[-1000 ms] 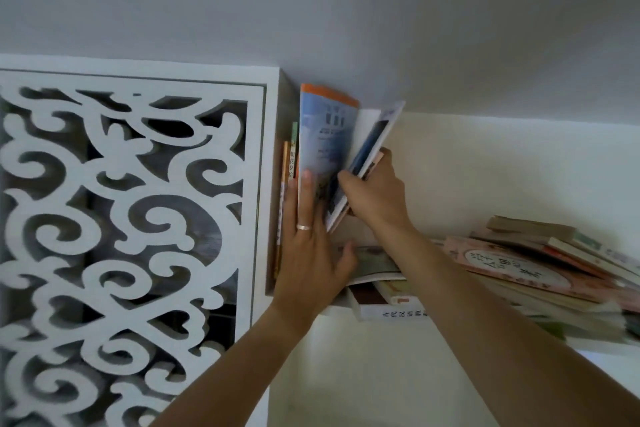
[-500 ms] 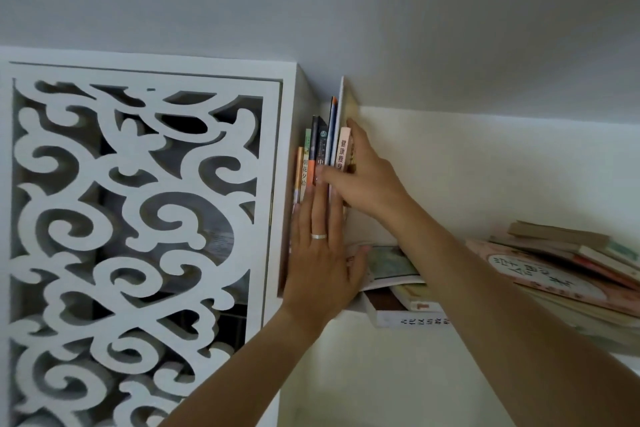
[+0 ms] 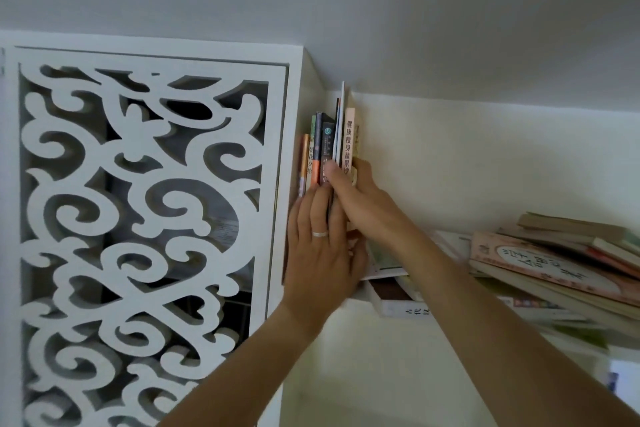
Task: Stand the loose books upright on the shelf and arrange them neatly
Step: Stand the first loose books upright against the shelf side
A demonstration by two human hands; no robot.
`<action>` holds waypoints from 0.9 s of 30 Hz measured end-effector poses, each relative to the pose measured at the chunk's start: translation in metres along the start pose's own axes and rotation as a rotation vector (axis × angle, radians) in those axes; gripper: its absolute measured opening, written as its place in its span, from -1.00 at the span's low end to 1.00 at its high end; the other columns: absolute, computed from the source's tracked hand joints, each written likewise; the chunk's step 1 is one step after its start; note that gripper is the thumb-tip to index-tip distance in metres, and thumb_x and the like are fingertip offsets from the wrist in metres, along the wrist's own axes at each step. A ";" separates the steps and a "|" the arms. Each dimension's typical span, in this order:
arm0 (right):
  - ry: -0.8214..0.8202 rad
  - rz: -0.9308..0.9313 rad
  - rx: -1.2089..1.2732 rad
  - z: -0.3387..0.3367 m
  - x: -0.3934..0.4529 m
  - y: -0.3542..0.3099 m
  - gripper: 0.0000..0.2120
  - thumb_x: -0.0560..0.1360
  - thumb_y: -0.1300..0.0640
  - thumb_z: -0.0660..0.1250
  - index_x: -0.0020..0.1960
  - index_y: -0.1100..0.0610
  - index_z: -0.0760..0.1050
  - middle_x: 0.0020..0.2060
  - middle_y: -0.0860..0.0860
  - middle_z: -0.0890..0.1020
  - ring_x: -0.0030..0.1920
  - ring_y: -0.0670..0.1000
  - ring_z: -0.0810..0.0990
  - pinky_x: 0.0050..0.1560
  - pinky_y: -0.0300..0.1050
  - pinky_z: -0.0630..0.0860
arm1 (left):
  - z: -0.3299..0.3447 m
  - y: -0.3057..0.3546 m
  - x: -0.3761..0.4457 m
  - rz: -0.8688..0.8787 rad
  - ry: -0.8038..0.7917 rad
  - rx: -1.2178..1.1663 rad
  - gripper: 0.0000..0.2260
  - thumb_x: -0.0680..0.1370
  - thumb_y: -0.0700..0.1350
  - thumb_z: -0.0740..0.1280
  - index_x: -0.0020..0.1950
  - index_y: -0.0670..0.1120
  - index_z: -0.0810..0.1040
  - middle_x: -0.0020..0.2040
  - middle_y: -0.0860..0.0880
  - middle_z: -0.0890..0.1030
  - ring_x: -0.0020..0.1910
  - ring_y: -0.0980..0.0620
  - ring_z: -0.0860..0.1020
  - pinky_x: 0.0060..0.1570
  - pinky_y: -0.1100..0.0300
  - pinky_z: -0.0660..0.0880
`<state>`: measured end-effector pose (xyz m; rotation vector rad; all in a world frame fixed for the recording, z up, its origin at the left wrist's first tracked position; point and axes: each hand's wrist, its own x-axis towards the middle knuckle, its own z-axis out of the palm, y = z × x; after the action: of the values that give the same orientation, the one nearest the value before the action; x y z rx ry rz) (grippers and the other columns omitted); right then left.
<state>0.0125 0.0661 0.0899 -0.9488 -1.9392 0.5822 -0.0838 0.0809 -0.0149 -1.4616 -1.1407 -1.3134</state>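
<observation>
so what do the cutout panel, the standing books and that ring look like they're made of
Cutout panel: looks like painted wood or fibreboard, matte white; the thick cut edges of the scrolls suggest board, though it could be plastic.
Standing books: paper with printed card covers, slightly glossy spines; thin, so probably paperbacks.
Ring on the left hand: pale silvery metal, going by its shine.

"What is up high?"

"A plain ceiling (image 3: 381,3). It looks a bit gray."

"And the wall (image 3: 485,163)?"

"It is pale, like cream. It meets the ceiling in a slanted line."

"What is on the left?"

"A white cabinet (image 3: 298,87). Its door panel (image 3: 138,218) has curly shapes cut out of it. It is dark behind the holes."

"Is the room bright?"

"The light is soft. There are no hard shadows."
</observation>
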 end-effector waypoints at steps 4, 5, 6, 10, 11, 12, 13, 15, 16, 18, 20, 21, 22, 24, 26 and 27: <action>-0.042 0.017 -0.045 -0.007 -0.003 0.008 -0.34 0.55 -0.50 -0.06 0.57 -0.25 0.08 0.41 -0.01 0.54 0.29 0.07 0.60 0.40 0.14 0.46 | 0.002 -0.010 0.010 0.153 -0.131 0.145 -0.35 0.68 -0.01 0.26 0.65 -0.27 0.10 0.64 -0.35 0.10 0.66 -0.29 0.05 0.55 -0.29 0.18; -0.081 0.032 -0.055 -0.011 -0.003 0.008 -0.31 0.54 -0.51 -0.05 0.58 -0.24 0.07 0.44 -0.02 0.51 0.32 0.06 0.58 0.41 0.17 0.45 | 0.002 -0.010 0.010 0.158 -0.146 0.173 -0.35 0.68 -0.01 0.25 0.66 -0.26 0.07 0.64 -0.35 0.08 0.65 -0.31 0.04 0.54 -0.30 0.17; -0.129 0.048 -0.059 -0.017 -0.005 0.007 -0.31 0.55 -0.50 -0.02 0.59 -0.24 0.09 0.46 -0.06 0.49 0.34 0.05 0.56 0.40 0.19 0.46 | 0.001 -0.008 0.010 0.153 -0.148 0.176 -0.35 0.68 -0.02 0.24 0.66 -0.26 0.07 0.64 -0.35 0.08 0.65 -0.32 0.04 0.54 -0.31 0.17; -0.120 0.111 -0.233 -0.064 -0.019 -0.004 -0.56 0.59 -0.28 0.28 0.39 -0.13 0.50 0.26 -0.13 0.56 0.18 0.00 0.62 0.16 0.02 0.63 | -0.002 -0.009 0.007 0.100 -0.106 0.183 -0.39 0.68 -0.04 0.30 0.63 -0.27 0.18 0.62 -0.36 0.14 0.64 -0.34 0.09 0.56 -0.33 0.14; -0.056 0.122 -0.285 -0.078 -0.022 -0.003 -0.65 0.58 -0.23 0.33 0.28 -0.10 0.58 0.23 -0.10 0.59 0.13 0.00 0.64 0.12 0.00 0.65 | -0.002 -0.008 0.007 0.094 -0.080 0.191 -0.39 0.68 -0.02 0.31 0.63 -0.27 0.19 0.63 -0.35 0.14 0.64 -0.33 0.09 0.56 -0.33 0.13; 0.009 0.126 -0.336 -0.093 -0.025 0.000 -0.71 0.58 -0.18 0.35 0.20 -0.07 0.63 0.21 -0.07 0.62 0.10 0.01 0.66 0.13 0.01 0.65 | -0.004 -0.005 0.008 0.117 -0.062 0.192 -0.36 0.68 0.00 0.32 0.64 -0.26 0.18 0.64 -0.35 0.10 0.65 -0.33 0.07 0.57 -0.33 0.11; 0.068 0.123 -0.399 -0.107 -0.030 0.004 -0.74 0.58 -0.16 0.36 0.15 -0.05 0.65 0.22 -0.03 0.64 0.11 0.02 0.67 0.18 0.05 0.63 | -0.004 -0.003 0.010 0.179 -0.060 0.198 -0.32 0.67 0.01 0.34 0.66 -0.24 0.14 0.65 -0.33 0.05 0.65 -0.31 0.02 0.59 -0.33 0.07; 0.132 0.133 -0.522 -0.130 -0.040 0.011 -0.75 0.58 -0.12 0.36 0.14 -0.02 0.66 0.24 -0.01 0.65 0.17 0.05 0.64 0.27 0.05 0.56 | -0.004 0.000 0.019 0.352 -0.123 0.263 -0.27 0.65 -0.02 0.36 0.68 -0.18 0.05 0.68 -0.28 -0.07 0.67 -0.26 -0.10 0.62 -0.28 -0.04; 0.142 0.142 -0.563 -0.139 -0.047 0.014 -0.76 0.58 -0.09 0.36 0.14 0.00 0.67 0.22 -0.01 0.66 0.17 0.04 0.63 0.25 -0.02 0.54 | -0.004 -0.001 0.023 0.418 -0.183 0.322 -0.29 0.66 -0.04 0.32 0.69 -0.17 0.02 0.68 -0.26 -0.11 0.67 -0.24 -0.17 0.63 -0.24 -0.11; 0.195 0.127 -0.651 -0.155 -0.057 0.021 -0.79 0.60 -0.01 0.35 0.14 0.04 0.68 0.14 -0.02 0.69 0.10 0.00 0.62 0.13 -0.15 0.49 | 0.001 -0.006 0.029 0.439 -0.296 0.452 -0.41 0.72 -0.03 0.13 0.67 -0.20 0.01 0.67 -0.29 -0.13 0.65 -0.25 -0.27 0.63 -0.20 -0.21; 0.326 0.066 -0.745 -0.171 -0.068 0.030 -0.83 0.61 0.06 0.35 0.10 0.06 0.69 0.08 -0.04 0.71 0.04 -0.03 0.64 0.10 -0.22 0.46 | 0.005 -0.003 0.031 0.353 -0.327 0.525 -0.45 0.74 0.01 -0.03 0.66 -0.24 0.03 0.66 -0.32 -0.08 0.65 -0.29 -0.26 0.63 -0.19 -0.21; 0.409 0.037 -0.776 -0.179 -0.073 0.035 -0.85 0.60 0.07 0.36 0.08 0.05 0.68 0.07 -0.04 0.70 0.02 -0.03 0.64 0.11 -0.22 0.45 | 0.006 0.001 0.032 0.323 -0.329 0.550 -0.45 0.74 0.02 -0.05 0.66 -0.26 0.06 0.66 -0.33 -0.03 0.65 -0.31 -0.22 0.63 -0.19 -0.20; 0.480 0.015 -0.809 -0.189 -0.078 0.040 -0.87 0.59 0.05 0.38 0.08 0.03 0.67 0.08 -0.03 0.69 0.04 -0.01 0.62 0.14 -0.18 0.45 | 0.007 0.005 0.032 0.308 -0.331 0.573 -0.44 0.73 0.04 -0.04 0.65 -0.26 0.09 0.66 -0.33 0.01 0.65 -0.32 -0.19 0.63 -0.20 -0.19; 0.516 0.052 -0.912 -0.210 -0.089 0.049 -0.78 0.55 -0.12 0.41 0.13 -0.05 0.63 0.16 0.00 0.64 0.19 0.09 0.56 0.26 0.01 0.44 | 0.010 0.012 0.032 0.295 -0.346 0.617 -0.45 0.73 0.03 0.05 0.65 -0.24 0.15 0.66 -0.32 0.04 0.65 -0.35 -0.15 0.61 -0.24 -0.22; 0.364 0.231 -0.963 -0.233 -0.101 0.054 -0.55 0.46 -0.32 0.41 0.26 -0.13 0.54 0.23 0.01 0.57 0.30 0.15 0.48 0.32 0.14 0.43 | 0.011 0.013 0.032 0.279 -0.368 0.632 -0.46 0.71 0.00 0.13 0.64 -0.22 0.18 0.66 -0.32 0.06 0.64 -0.36 -0.14 0.59 -0.26 -0.23; 0.243 0.340 -0.949 -0.242 -0.108 0.053 -0.45 0.43 -0.36 0.40 0.33 -0.15 0.48 0.25 -0.01 0.55 0.29 0.13 0.49 0.27 0.09 0.44 | 0.011 0.013 0.032 0.267 -0.376 0.641 -0.46 0.71 -0.01 0.15 0.64 -0.21 0.19 0.66 -0.31 0.07 0.64 -0.36 -0.14 0.60 -0.26 -0.23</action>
<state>0.2764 0.0194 0.1209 -1.8527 -1.8173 -0.3351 -0.0670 0.0914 0.0159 -1.3274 -1.3822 -0.4252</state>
